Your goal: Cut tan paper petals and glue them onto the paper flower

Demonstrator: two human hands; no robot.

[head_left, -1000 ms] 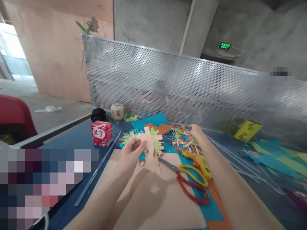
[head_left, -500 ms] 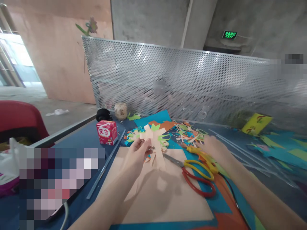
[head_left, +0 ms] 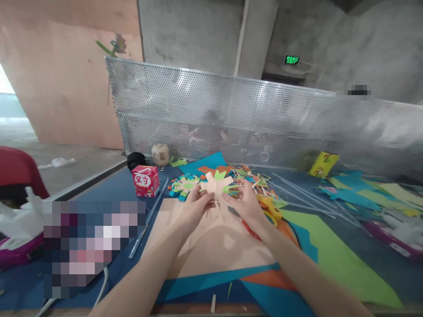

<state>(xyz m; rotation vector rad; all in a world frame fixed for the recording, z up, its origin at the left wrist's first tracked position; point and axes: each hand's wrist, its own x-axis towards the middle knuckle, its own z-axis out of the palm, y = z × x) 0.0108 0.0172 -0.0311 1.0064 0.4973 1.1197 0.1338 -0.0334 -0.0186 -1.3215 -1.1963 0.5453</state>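
Note:
A cream paper flower (head_left: pixel 216 187) with strip petals and green pieces is held up over the middle of the table. My left hand (head_left: pixel 197 204) pinches its left side. At its right side, by the green loops, my right hand (head_left: pixel 245 198) has its fingers closed on the edge. Beneath the hands lies a large cream paper sheet (head_left: pixel 211 253). Scissors with a red handle (head_left: pixel 250 230) lie on it, partly hidden by my right hand and wrist. A yellow glue gun (head_left: pixel 270 207) lies just beyond that wrist. Another layered paper flower (head_left: pixel 185 186) lies left of the held one.
A red box (head_left: pixel 145 181), a jar (head_left: pixel 160 155) and a yellow box (head_left: pixel 324 164) stand toward the back. Clear sticks (head_left: pixel 304 193) and paper scraps (head_left: pixel 264 181) lie on the right. A green sheet (head_left: pixel 343 251) spreads near my right forearm. A perforated metal screen (head_left: pixel 185 110) closes the back.
My right hand has moved left from beside the glue gun to the paper flower and now grips its right side. My left hand stays on the flower. The view has turned right.

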